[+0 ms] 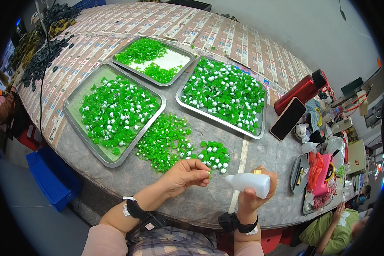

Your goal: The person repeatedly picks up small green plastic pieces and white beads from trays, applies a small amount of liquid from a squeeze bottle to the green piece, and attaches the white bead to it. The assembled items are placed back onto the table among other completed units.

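From the head view, my left hand pinched a small green piece between thumb and forefinger, over the near side of a grey-covered table. The piece sat right at the fingertips and was largely hidden by them, its far end pointing toward my right hand. That hand was wrapped around a white squeeze bottle, thumb on the near side, fingers around the far side. The bottle lay tipped almost level in my grasp, its narrow nozzle aimed left at the pinched piece, just beside it but apart from it.

Just beyond my fingertips, a small cluster of green pieces and white balls lay on the table, the balls marked with dark dots. To its left spread a loose heap of green pieces. Farther off stood three metal trays: a left tray and a right tray, both loaded with green and white parts, and a back tray holding green ones in two mounds. A dark-screened phone leaned against a red flask at right.
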`<move>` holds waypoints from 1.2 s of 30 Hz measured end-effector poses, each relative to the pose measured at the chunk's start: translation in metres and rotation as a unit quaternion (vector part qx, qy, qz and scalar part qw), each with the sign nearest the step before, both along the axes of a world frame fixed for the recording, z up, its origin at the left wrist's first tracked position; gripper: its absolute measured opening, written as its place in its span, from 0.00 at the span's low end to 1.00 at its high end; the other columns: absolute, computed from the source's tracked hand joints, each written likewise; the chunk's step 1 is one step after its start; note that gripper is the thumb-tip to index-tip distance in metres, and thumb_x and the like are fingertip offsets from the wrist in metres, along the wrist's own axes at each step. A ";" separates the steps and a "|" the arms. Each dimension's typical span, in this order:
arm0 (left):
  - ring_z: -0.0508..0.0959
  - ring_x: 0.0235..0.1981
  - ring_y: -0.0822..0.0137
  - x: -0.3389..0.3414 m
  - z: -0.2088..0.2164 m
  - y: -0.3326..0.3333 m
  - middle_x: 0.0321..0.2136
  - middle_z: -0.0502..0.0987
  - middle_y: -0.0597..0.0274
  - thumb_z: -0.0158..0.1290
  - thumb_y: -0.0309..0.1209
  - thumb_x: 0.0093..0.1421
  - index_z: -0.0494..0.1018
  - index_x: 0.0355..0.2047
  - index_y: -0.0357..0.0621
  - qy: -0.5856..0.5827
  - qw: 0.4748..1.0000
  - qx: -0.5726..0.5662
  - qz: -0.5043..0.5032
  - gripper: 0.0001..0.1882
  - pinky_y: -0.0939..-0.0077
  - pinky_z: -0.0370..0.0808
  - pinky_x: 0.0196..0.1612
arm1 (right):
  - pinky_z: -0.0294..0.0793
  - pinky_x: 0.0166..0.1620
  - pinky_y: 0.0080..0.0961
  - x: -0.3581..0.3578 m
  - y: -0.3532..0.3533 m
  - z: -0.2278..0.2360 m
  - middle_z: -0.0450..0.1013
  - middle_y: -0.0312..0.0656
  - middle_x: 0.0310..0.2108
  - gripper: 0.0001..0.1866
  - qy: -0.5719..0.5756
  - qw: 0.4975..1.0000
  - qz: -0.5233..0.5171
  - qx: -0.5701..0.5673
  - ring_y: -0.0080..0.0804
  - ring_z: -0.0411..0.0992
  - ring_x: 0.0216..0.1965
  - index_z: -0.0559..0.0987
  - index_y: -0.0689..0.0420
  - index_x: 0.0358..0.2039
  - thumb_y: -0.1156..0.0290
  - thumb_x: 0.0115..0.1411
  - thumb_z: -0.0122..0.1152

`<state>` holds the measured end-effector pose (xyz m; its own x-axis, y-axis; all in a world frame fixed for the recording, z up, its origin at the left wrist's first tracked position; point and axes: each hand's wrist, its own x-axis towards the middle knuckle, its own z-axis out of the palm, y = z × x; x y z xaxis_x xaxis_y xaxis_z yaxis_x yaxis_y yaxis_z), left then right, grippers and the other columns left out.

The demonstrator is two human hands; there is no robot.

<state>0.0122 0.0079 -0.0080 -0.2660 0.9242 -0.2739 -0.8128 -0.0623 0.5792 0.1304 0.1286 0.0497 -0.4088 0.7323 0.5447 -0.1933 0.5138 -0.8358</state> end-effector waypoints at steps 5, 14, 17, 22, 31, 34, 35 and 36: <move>0.74 0.26 0.74 0.000 0.002 0.000 0.24 0.73 0.62 0.52 0.27 0.51 0.70 0.30 0.40 -0.002 1.000 -0.001 -0.004 0.07 0.82 0.73 0.30 | 0.59 0.24 0.22 0.006 0.010 -0.010 0.61 0.34 0.21 0.28 0.025 0.997 0.056 0.055 0.26 0.61 0.22 0.67 0.59 0.28 0.52 0.35 0.68; 0.74 0.25 0.74 -0.001 0.002 -0.001 0.24 0.73 0.62 0.51 0.28 0.51 0.70 0.29 0.39 -0.005 1.000 0.005 -0.011 0.06 0.82 0.73 0.29 | 0.59 0.23 0.21 0.003 0.006 -0.010 0.60 0.33 0.20 0.28 0.072 0.997 0.012 0.015 0.24 0.59 0.19 0.66 0.58 0.26 0.48 0.37 0.65; 0.74 0.24 0.75 -0.001 0.001 -0.002 0.24 0.73 0.63 0.51 0.28 0.51 0.70 0.29 0.40 -0.007 1.000 0.003 -0.012 0.06 0.82 0.73 0.29 | 0.59 0.29 0.19 0.003 0.001 -0.002 0.57 0.34 0.20 0.31 0.012 1.000 -0.002 -0.027 0.21 0.57 0.21 0.62 0.57 0.23 0.42 0.37 0.61; 0.73 0.24 0.75 -0.001 0.001 -0.001 0.23 0.73 0.63 0.51 0.29 0.51 0.70 0.28 0.40 -0.009 1.000 0.004 -0.015 0.06 0.82 0.73 0.29 | 0.58 0.23 0.19 0.003 0.007 -0.007 0.60 0.33 0.19 0.29 0.021 0.999 0.004 0.035 0.23 0.59 0.19 0.65 0.58 0.25 0.46 0.37 0.64; 0.73 0.25 0.73 0.005 0.005 0.000 0.22 0.73 0.63 0.52 0.23 0.49 0.71 0.27 0.38 0.174 0.980 0.004 0.102 0.04 0.82 0.71 0.30 | 0.55 0.21 0.15 0.002 0.005 -0.006 0.54 0.32 0.14 0.33 0.026 0.999 -0.028 0.010 0.20 0.55 0.16 0.58 0.56 0.21 0.36 0.39 0.55; 0.73 0.26 0.73 0.005 0.005 0.000 0.24 0.73 0.63 0.51 0.22 0.49 0.71 0.27 0.38 0.197 0.973 0.014 0.116 0.03 0.82 0.71 0.30 | 0.57 0.22 0.19 0.006 0.009 -0.014 0.57 0.33 0.18 0.31 0.056 0.998 0.009 -0.008 0.23 0.58 0.18 0.64 0.58 0.24 0.43 0.37 0.61; 0.73 0.26 0.73 0.005 0.005 0.000 0.24 0.72 0.63 0.51 0.22 0.49 0.71 0.27 0.38 0.199 0.973 0.017 0.117 0.03 0.82 0.71 0.30 | 0.58 0.22 0.21 0.007 0.010 -0.016 0.58 0.34 0.20 0.30 0.070 0.997 0.025 -0.017 0.25 0.60 0.19 0.66 0.60 0.26 0.46 0.36 0.64; 0.73 0.26 0.73 0.005 0.006 0.001 0.25 0.72 0.62 0.51 0.21 0.49 0.71 0.27 0.38 0.202 0.972 0.021 0.118 0.03 0.82 0.71 0.30 | 0.58 0.22 0.21 0.008 0.010 -0.015 0.58 0.34 0.20 0.30 0.066 0.997 0.029 -0.015 0.25 0.60 0.19 0.66 0.60 0.26 0.46 0.36 0.65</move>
<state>0.0172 0.0085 -0.0022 -0.5495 0.8328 -0.0674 -0.4806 -0.2491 0.8409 0.1384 0.1383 0.0344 -0.3768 0.7269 0.5742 -0.3304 0.4736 -0.8164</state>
